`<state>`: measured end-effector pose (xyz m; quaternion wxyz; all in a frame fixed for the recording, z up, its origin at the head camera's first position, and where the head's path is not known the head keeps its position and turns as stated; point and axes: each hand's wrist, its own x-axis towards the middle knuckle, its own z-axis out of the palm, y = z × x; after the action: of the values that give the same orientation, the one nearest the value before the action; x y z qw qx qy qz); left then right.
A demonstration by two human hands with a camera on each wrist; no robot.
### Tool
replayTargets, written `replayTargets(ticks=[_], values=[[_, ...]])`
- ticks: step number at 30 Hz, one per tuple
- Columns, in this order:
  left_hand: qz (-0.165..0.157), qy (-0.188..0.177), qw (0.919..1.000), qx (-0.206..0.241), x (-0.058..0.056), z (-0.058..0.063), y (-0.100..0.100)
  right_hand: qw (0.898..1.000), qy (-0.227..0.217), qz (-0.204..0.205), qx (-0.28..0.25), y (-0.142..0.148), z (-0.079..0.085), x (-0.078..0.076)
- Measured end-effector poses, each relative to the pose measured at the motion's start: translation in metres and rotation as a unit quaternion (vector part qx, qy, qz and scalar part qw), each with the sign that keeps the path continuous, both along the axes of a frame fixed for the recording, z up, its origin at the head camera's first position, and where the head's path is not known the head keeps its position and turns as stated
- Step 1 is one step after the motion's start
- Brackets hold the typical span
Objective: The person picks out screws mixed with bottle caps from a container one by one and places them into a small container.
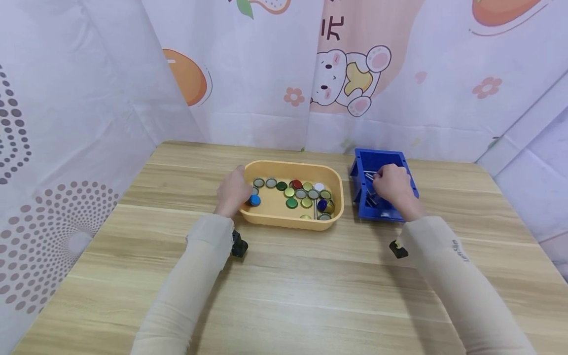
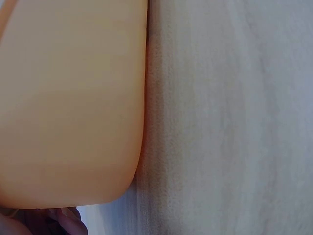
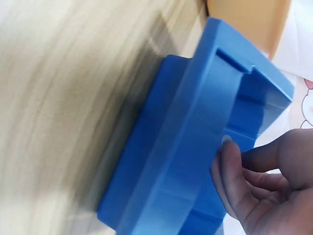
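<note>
My left hand (image 1: 233, 191) holds the left end of a yellow plastic basket (image 1: 290, 223). In the left wrist view, curled fingers (image 2: 71, 220) show at the basket's end, partly hidden by its wall. Bottle caps (image 1: 292, 202) in green, gold, silver, red, white and blue lie in the basket, along with a thin metal rod (image 1: 315, 209). Over a blue plastic bin (image 1: 361, 209), my right hand (image 1: 392, 185) has its fingers bent and bunched together. Slim metal nails or rods (image 1: 370, 173) lie in the bin beside it. Whether the right fingertips pinch one is not clear.
Basket and bin stand side by side, a narrow gap between them, near the back of the wood-grain table (image 1: 284, 296). Behind them hangs a printed curtain (image 1: 257, 88). A small dark device (image 1: 239, 245) sits at the left wrist, another (image 1: 398, 250) at the right.
</note>
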<state>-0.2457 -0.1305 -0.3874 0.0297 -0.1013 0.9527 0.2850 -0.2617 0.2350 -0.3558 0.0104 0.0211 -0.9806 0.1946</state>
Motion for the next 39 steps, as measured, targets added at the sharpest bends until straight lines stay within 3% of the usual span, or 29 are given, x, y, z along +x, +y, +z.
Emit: replayTargets(ticks=[7, 15, 18, 29, 39], values=[[-0.001, -0.002, 1.0, 0.003, 0.0, 0.0, 0.0, 0.999, 0.027, 0.015, -0.016, -0.002, 0.006, 0.001], [-0.003, -0.006, 1.0, -0.004, -0.001, 0.001, 0.0, 0.995, 0.097, 0.022, -0.023, -0.008, 0.019, 0.004], [-0.002, -0.006, 1.0, -0.004, -0.002, 0.001, 0.0, 0.994, 0.104, 0.023, -0.02, -0.014, 0.026, 0.006], [-0.001, -0.002, 1.0, -0.002, -0.001, 0.0, 0.0, 0.997, 0.055, 0.056, -0.016, -0.053, 0.039, 0.012], [0.0, -0.003, 1.0, -0.007, -0.002, -0.001, 0.0, 0.987, -0.018, 0.158, -0.003, -0.089, 0.028, 0.02]])
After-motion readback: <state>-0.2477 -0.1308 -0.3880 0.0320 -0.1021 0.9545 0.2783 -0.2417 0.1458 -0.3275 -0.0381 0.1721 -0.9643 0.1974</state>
